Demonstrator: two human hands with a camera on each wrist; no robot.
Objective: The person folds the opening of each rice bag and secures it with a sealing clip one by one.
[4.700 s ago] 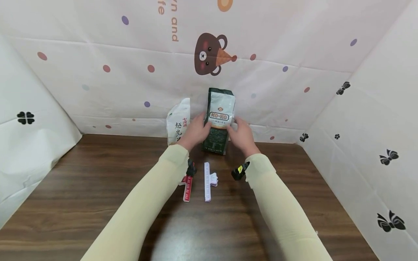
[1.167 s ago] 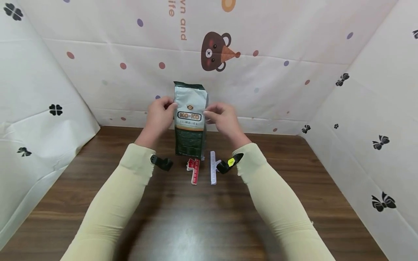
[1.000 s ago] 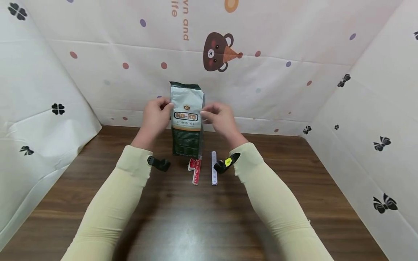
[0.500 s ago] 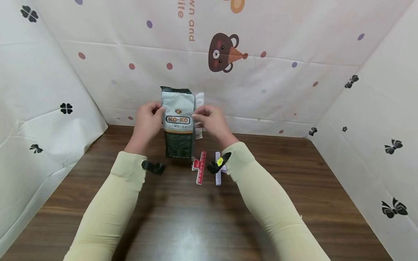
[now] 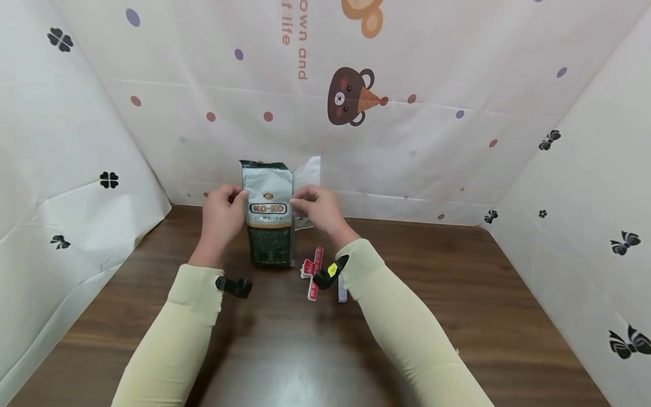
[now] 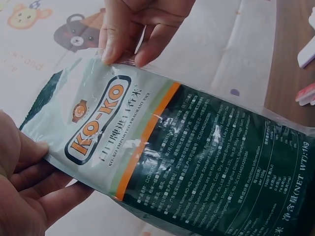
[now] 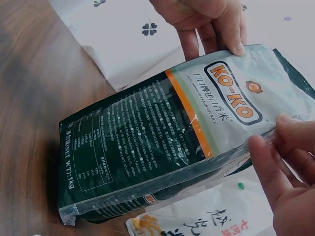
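A green and silver bag of KO-KO fragrant rice [image 5: 270,246] stands upright between both hands, its base at the dark wood tabletop. My left hand [image 5: 222,217] pinches its left side edge about mid-height, thumb on the front. On the opposite edge, my right hand [image 5: 324,213] pinches the bag between thumb and fingers. The left wrist view shows the rice bag [image 6: 162,132] with its front print and the orange stripe. Behind it stands a white bag with black lettering [image 5: 307,172], partly covered by the green one and my right hand.
A red ruler-like bag clip [image 5: 317,257] lies on the table [image 5: 417,294] right of the rice bag. Next to it is a white clip [image 5: 342,290], mostly hidden by the right wrist's black camera. A patterned white cloth wall [image 5: 432,186] rises behind.
Both hands have carried the rice bag leftward, past the white bag. The white bag, earlier on its left, now shows on its right. The head view has also shifted somewhat.
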